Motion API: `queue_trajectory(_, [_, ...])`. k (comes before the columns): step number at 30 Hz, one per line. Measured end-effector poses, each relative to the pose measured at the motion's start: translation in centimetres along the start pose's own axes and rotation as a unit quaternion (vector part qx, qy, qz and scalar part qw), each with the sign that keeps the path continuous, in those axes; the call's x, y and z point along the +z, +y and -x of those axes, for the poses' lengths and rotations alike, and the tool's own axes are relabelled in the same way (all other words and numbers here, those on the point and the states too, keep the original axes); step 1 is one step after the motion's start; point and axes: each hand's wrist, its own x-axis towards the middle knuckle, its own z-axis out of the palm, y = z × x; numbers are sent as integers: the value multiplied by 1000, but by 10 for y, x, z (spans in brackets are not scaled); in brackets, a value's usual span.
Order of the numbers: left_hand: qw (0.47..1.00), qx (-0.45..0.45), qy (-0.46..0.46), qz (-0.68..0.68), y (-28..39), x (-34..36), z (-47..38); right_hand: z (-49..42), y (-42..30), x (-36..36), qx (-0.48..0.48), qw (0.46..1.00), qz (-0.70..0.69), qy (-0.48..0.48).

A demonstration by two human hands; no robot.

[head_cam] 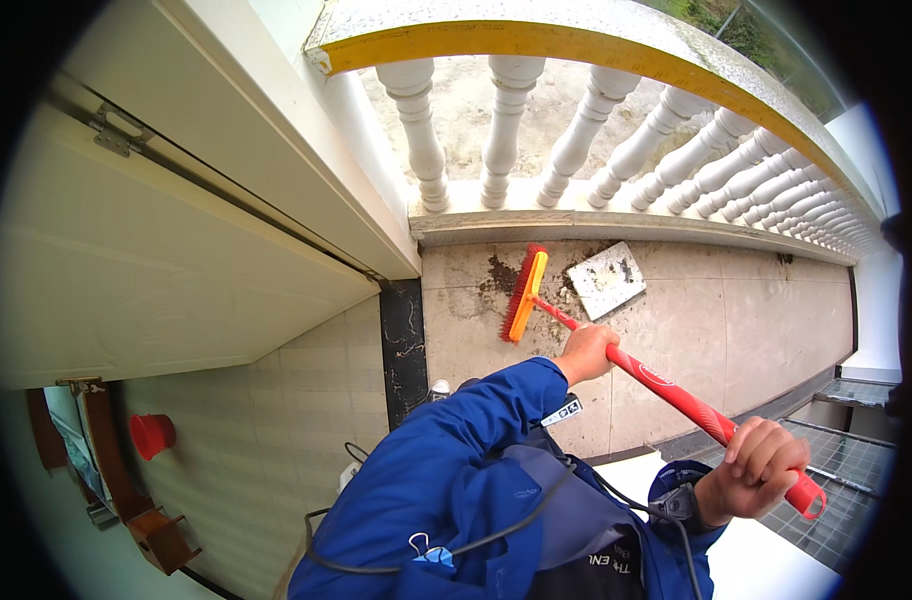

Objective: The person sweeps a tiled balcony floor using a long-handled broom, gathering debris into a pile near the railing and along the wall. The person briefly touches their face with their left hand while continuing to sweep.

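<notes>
A push broom with a red handle [669,390] runs diagonally across the view. My left hand [589,352] is wrapped around the lower part of the handle. Farther up, close to the hanging loop at its end, my right hand [760,465] grips it too. The broom's orange head [531,292] has red bristles [514,300] that face left, by the balcony floor. Dark dirt [501,274] lies on the tiles around the head. Just right of it, a dirt-specked white slab [607,280] lies flat on the floor.
A white baluster railing [504,135] with a yellow-edged top borders the balcony. On the left are a cream door [178,262] and a dark threshold [403,352]. Indoors stand a red bucket [152,436] and brown wooden furniture [155,529]. A cable [523,521] crosses my jacket.
</notes>
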Motion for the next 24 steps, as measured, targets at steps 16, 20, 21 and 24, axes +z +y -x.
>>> queue_trajectory(16, [975,10,146,-166,-76,-165,-136,-92,100,54,7,995,-90,-37])
queue_trajectory(20, [962,74,236,-120,-122,-219,-195,-108,138,115,5,998,-4,-65])
queue_trajectory(21, [962,66,236,-117,-128,-232,-202,-106,146,129,11,997,26,-78])
queue_trajectory(24, [943,156,288,-68,-122,-269,-221,-102,143,154,12,995,42,-90])
